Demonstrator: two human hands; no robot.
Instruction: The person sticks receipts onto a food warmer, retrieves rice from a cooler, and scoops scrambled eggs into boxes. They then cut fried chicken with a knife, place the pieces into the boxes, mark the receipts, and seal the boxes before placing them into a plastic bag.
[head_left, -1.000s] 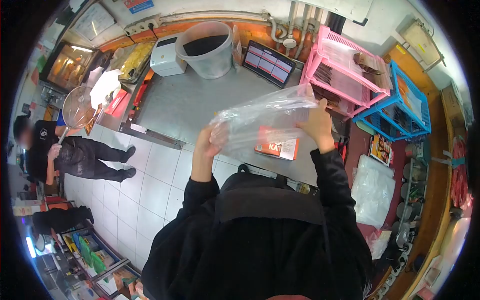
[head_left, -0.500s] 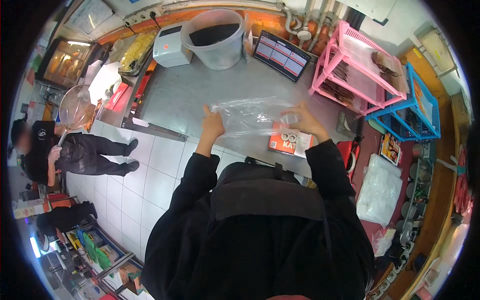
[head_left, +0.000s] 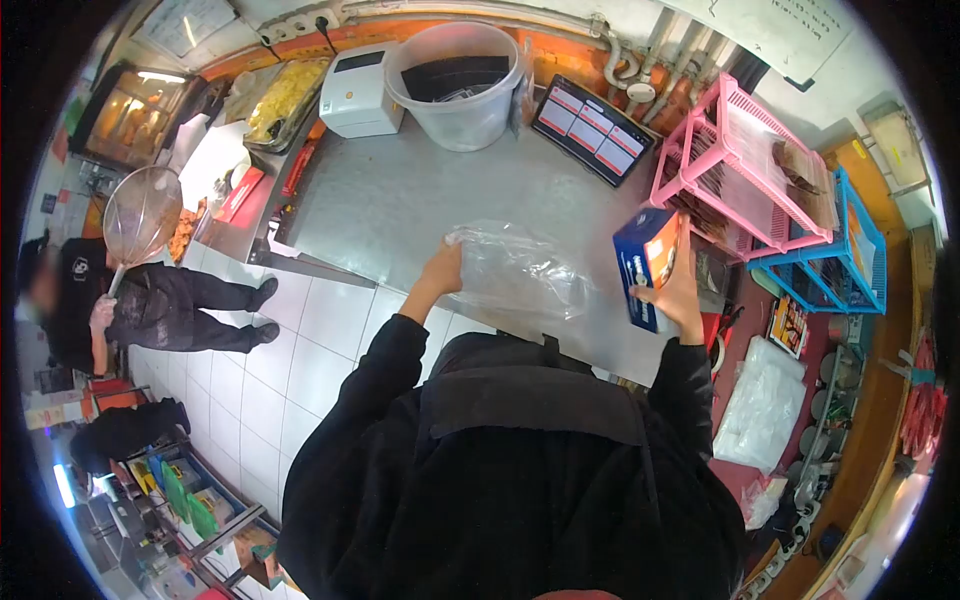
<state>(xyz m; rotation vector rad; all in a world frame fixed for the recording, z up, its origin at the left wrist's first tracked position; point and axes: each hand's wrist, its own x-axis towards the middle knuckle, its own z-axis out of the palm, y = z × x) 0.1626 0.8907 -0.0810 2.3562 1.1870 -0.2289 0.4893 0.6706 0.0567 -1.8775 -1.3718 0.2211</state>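
Observation:
My left hand (head_left: 442, 268) is closed on the edge of a clear plastic bag (head_left: 520, 270), which spreads to the right over the metal table (head_left: 390, 195). In my right hand (head_left: 678, 300) is a small carton (head_left: 648, 262) with blue and orange sides, tilted and raised at the table's right part. My fingers wrap around its lower right side. A gap separates the carton from the bag. What the carton contains cannot be seen.
Along the back stand a label printer (head_left: 360, 95), a clear bucket (head_left: 460, 115) and a tablet (head_left: 592, 130). Pink trays (head_left: 735, 165) and blue trays (head_left: 835, 265) rise at right, near a stack of plastic bags (head_left: 762, 405). At left another person (head_left: 165, 300) holds a strainer (head_left: 142, 212).
My right hand has let go of the bag and picked up the carton from the table, lifting it to the right. My left hand keeps the bag, which now hangs looser and lower.

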